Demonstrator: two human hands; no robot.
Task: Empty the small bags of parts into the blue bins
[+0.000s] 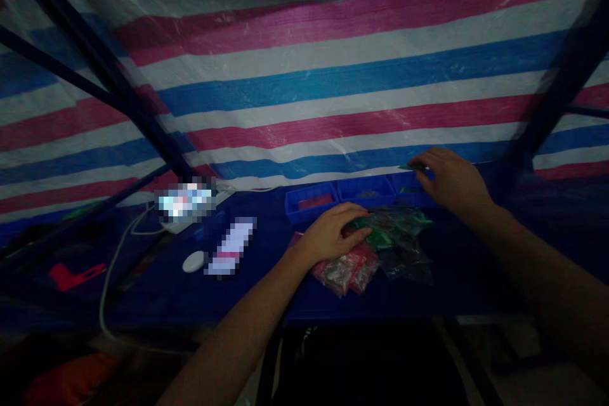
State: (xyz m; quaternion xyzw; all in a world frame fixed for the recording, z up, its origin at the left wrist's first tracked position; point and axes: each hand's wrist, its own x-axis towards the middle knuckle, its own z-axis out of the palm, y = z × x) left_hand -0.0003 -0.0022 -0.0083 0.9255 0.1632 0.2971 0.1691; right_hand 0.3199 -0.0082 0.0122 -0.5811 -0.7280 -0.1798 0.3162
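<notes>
My left hand rests on the heap of small bags, its thumb and fingers closed around the edge of a clear plastic bag with green pieces inside. Under and in front of this hand lie pink-and-clear plastic bags with contents I cannot make out. Off to the right, my right hand is raised over the right blue bin. Its thumb and fingertips pinch a small, thin green piece. More clear bags spread out between the hands.
Two further blue bins, the left bin and the middle bin, stand along the back. Left are a phone, a round white case, a lit device and a white cable. A striped sheet hangs behind.
</notes>
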